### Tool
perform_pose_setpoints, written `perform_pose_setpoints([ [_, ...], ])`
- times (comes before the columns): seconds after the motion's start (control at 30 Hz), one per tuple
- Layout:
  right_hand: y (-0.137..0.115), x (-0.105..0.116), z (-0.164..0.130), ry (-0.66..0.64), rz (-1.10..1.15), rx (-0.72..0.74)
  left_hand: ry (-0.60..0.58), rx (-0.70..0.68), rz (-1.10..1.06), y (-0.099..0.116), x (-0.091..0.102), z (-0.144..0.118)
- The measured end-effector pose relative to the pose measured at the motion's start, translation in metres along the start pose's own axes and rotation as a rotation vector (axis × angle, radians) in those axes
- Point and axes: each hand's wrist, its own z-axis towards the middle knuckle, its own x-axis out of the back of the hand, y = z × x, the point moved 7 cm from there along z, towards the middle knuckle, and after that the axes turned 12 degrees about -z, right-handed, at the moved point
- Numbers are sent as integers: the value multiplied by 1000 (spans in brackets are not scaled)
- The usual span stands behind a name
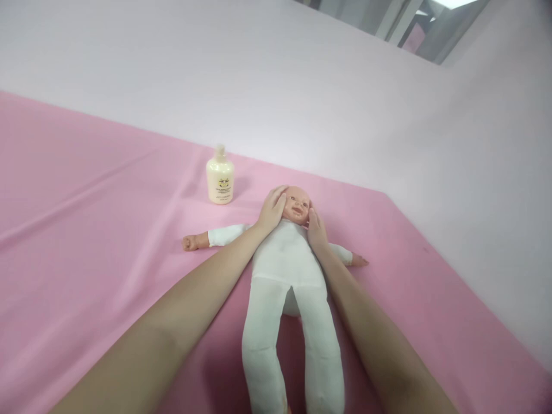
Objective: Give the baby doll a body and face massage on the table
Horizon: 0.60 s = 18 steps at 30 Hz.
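Note:
A baby doll (288, 253) with a white cloth body lies on its back, its head at the far end and its arms spread to the sides. Against the left side of the doll's head rests my left hand (272, 210), fingers stretched out and lying flat. My right hand (317, 230) touches the opposite cheek, also with straight fingers, some of them partly hidden beside the head. Both forearms pass over the doll's arms. The doll's feet run past the bottom edge of the view.
A cream-coloured bottle (220, 178) with a printed label and a cap stands beyond the doll's arm on the left. Pink cloth (107, 230), with some creases, lies under everything. Past its far edge is a pale surface (259, 86).

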Motion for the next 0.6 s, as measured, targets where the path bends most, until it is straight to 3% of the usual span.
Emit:
perform_pose_setpoints([
  [0.37, -10, -6, -2, 5, 35, 57, -19, 10, 21, -4, 8, 0],
  [0.6, -10, -10, 0, 20, 42, 83, -26, 39, 49, 6, 12, -1],
])
